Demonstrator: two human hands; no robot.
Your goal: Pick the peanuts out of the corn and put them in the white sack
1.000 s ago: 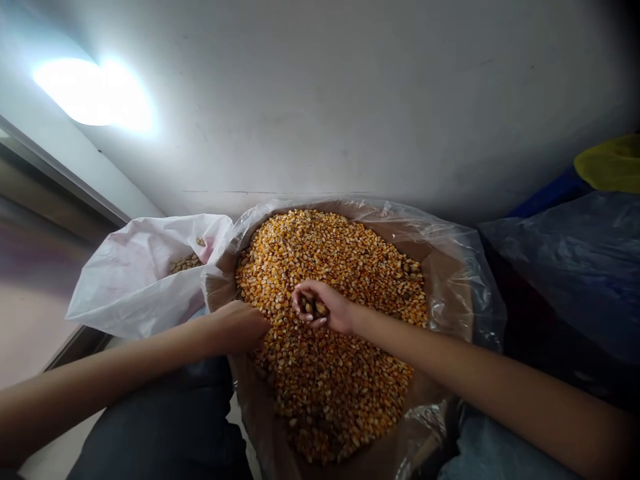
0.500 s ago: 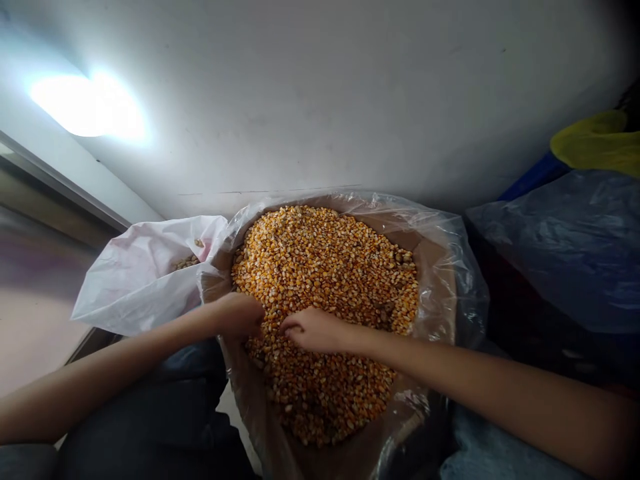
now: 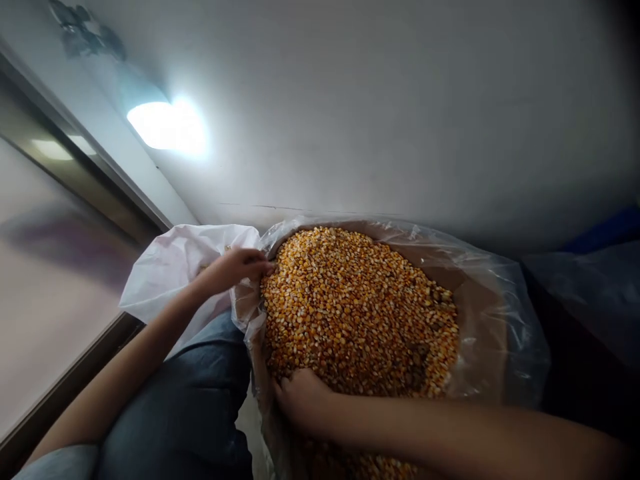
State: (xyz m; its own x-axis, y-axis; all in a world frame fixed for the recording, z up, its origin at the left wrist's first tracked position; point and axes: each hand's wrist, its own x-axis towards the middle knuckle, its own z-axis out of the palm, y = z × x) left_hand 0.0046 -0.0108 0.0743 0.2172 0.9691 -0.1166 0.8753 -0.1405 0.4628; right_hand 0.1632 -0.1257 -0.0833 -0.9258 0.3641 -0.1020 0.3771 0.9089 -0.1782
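Dried yellow maize kernels (image 3: 360, 313) lay heaped in a clear plastic liner (image 3: 525, 353) inside a cardboard box (image 3: 480, 313), low and right of centre in the head view. The left hand (image 3: 233, 270) lay at the heap's 10 o'clock, on the liner's edge, with its fingers (image 3: 257, 262) together and lightly curled, the tips just beside the kernels; whether they pinched anything could not be determined. The right hand (image 3: 300, 400) lay at the heap's 7 o'clock, pressed against the kernels, its fingers (image 3: 283, 390) close together and curved down; the fingertips were hidden, so any grip could not be determined. A white sack (image 3: 167, 273) stood at 9 o'clock, touching the box and partly behind the left forearm. The person's denim-clad leg (image 3: 180, 393) lay at 8 o'clock. A dark plastic bag (image 3: 585, 293) lay at 3 o'clock, a blue object (image 3: 605, 230) beyond it at 2 o'clock. A pale wall (image 3: 400, 120) rose at 12 o'clock.
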